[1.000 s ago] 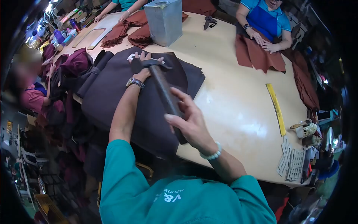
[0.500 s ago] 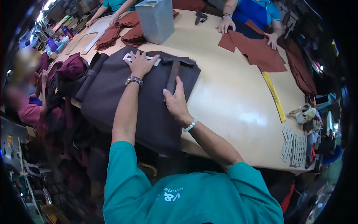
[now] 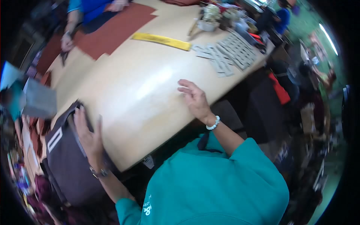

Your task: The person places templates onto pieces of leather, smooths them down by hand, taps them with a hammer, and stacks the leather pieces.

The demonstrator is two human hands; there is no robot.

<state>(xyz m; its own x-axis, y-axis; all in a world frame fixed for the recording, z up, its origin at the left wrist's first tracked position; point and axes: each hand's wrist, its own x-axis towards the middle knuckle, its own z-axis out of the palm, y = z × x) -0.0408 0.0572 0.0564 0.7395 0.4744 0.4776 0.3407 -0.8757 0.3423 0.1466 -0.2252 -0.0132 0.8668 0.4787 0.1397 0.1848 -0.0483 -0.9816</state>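
Note:
My left hand (image 3: 88, 137), with a watch at the wrist, is over the right edge of the dark fabric stack (image 3: 71, 165), fingers apart and holding nothing. Partly hidden behind its fingers, the hammer (image 3: 72, 119) lies on the stack. A white rectangular frame piece (image 3: 54, 140) rests on the fabric to the left. My right hand (image 3: 195, 99), a pale beaded bracelet at its wrist, is over the table's front part with fingers spread and nothing in them. Beyond it lie pale slotted strips (image 3: 236, 50).
A yellow curved strip (image 3: 162, 40) lies on the table (image 3: 123, 93). Rust-brown fabric (image 3: 112, 32) is at the far side, near a co-worker's hand (image 3: 67, 42). A grey metal box (image 3: 39, 99) stands at left. A cup of pale material (image 3: 208, 22) is at the back.
The view has swung to the right. My right hand has let go of the hammer and moved right across the table. My left hand has left the white piece and shifted to the fabric's right edge.

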